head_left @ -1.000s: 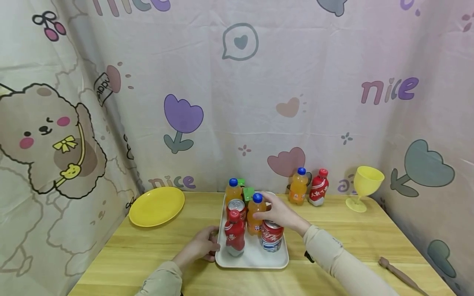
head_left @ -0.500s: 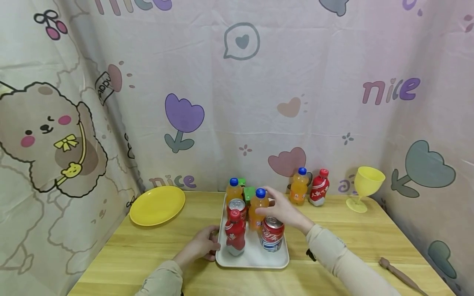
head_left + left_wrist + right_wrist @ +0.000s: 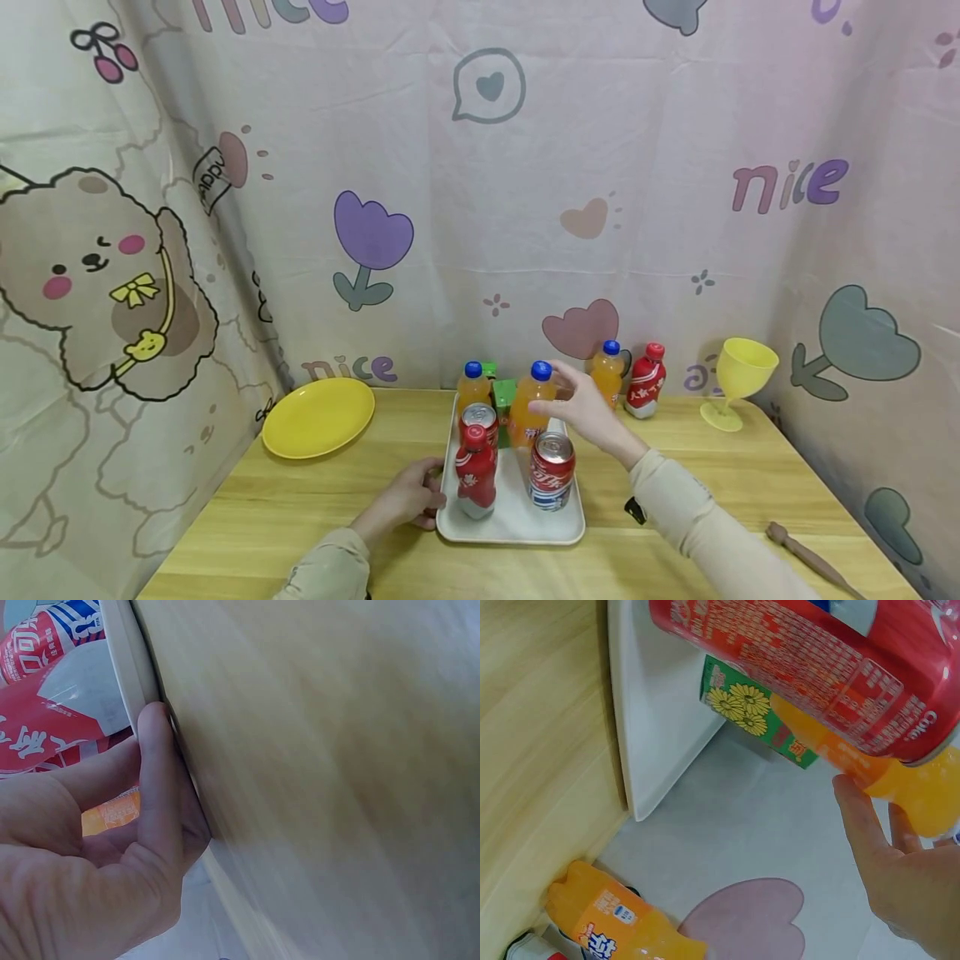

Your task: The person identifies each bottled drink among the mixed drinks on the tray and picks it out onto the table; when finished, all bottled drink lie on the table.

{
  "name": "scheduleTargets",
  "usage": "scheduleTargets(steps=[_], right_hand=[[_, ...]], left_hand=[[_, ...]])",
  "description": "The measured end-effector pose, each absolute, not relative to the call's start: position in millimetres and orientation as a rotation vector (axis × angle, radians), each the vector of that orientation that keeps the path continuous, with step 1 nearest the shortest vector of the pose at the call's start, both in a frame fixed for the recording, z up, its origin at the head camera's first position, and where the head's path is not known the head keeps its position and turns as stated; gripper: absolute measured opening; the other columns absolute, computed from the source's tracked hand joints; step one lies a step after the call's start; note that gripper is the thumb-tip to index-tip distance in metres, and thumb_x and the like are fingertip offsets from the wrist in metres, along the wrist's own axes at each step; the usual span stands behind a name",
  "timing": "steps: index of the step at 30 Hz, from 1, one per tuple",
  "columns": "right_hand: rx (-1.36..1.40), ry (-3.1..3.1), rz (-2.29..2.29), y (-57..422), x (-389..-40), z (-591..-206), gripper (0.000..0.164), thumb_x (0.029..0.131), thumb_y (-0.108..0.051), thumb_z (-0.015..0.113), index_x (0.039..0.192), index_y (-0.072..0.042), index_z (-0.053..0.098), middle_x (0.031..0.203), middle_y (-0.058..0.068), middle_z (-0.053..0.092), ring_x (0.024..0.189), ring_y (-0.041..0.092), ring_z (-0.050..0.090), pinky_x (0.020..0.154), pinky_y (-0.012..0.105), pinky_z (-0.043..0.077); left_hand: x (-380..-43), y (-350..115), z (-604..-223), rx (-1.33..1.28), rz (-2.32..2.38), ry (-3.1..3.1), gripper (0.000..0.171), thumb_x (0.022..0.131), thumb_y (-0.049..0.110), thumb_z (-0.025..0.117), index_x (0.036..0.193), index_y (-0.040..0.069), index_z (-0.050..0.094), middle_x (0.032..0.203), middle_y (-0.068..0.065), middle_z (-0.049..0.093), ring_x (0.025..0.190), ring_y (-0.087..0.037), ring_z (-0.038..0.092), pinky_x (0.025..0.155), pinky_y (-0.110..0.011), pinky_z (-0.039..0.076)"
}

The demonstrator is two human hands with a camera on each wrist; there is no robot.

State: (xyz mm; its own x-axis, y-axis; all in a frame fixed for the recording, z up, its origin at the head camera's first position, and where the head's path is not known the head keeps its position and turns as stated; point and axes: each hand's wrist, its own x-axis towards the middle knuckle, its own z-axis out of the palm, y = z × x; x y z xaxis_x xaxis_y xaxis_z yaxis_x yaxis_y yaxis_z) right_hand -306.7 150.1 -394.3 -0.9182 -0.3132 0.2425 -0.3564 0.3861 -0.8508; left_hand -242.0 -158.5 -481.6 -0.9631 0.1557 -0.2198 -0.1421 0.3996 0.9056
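My right hand holds an orange soda bottle with a blue cap near its top, and the bottle appears raised above the tray. In the right wrist view the fingers lie along the bottle. My left hand grips the left rim of the white tray; in the left wrist view a finger runs along that rim. On the tray stand a red soda bottle, a cola can at right, another can, a second orange soda bottle and green drink cartons.
Behind the tray to the right stand another orange soda bottle and a red soda bottle. A yellow goblet is at far right, a yellow plate at left. A brown stick lies on the wooden table.
My right hand has moved up and to the right with the orange soda bottle, away from the spot behind the right cola can. The left hand and the tray have stayed put.
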Motion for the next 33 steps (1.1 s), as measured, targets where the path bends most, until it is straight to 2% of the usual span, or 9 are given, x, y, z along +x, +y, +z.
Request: scheduleTargets(steps=[5,13,18,26,33], right_hand=[[0.557,-2.536,1.6,153,-307,-386,0.067,0.093,-0.034,0.081,0.152,-0.02,0.052,0.156,0.015,0.057,0.143,0.044,0.052,0.116,0.071,0.045],[0.47,-2.505,1.64,166,-309,-376,0.063,0.092,-0.038,0.081,0.147,-0.025,0.052,0.157,0.015,0.055,0.145,0.044,0.05,0.114,0.071,0.047],[0.464,-2.492,1.675,176,-310,-371,0.063,0.095,-0.036,0.079,0.15,-0.022,0.051,0.154,0.017,0.057,0.137,0.044,0.057,0.112,0.067,0.051],[0.418,-2.529,1.667,195,-309,-366,0.064,0.097,-0.036,0.076,0.152,-0.019,0.049,0.157,0.019,0.055,0.14,0.047,0.054,0.113,0.068,0.051],[0.366,-2.526,1.664,214,-309,-367,0.066,0.097,-0.034,0.077,0.153,-0.015,0.048,0.153,0.022,0.057,0.131,0.042,0.061,0.111,0.059,0.056]], left_hand=[[-241,-158,-480,0.017,1.584,2.396,0.067,0.089,-0.011,0.066,0.152,-0.003,0.046,0.093,-0.01,0.054,0.07,-0.019,0.058,0.051,-0.025,0.059],[-239,-158,-478,0.027,1.593,2.39,0.066,0.089,-0.011,0.065,0.152,-0.004,0.046,0.094,-0.01,0.052,0.071,-0.018,0.058,0.052,-0.025,0.059],[-239,-159,-479,0.037,1.605,2.393,0.066,0.088,-0.012,0.065,0.151,-0.005,0.046,0.092,-0.01,0.053,0.07,-0.019,0.057,0.051,-0.024,0.058],[-240,-159,-480,0.044,1.606,2.38,0.068,0.089,-0.012,0.065,0.153,-0.006,0.043,0.093,-0.011,0.052,0.07,-0.019,0.058,0.051,-0.025,0.058],[-241,-158,-479,0.01,1.585,2.388,0.068,0.089,-0.011,0.066,0.153,-0.005,0.044,0.095,-0.012,0.054,0.071,-0.019,0.058,0.052,-0.025,0.059]])
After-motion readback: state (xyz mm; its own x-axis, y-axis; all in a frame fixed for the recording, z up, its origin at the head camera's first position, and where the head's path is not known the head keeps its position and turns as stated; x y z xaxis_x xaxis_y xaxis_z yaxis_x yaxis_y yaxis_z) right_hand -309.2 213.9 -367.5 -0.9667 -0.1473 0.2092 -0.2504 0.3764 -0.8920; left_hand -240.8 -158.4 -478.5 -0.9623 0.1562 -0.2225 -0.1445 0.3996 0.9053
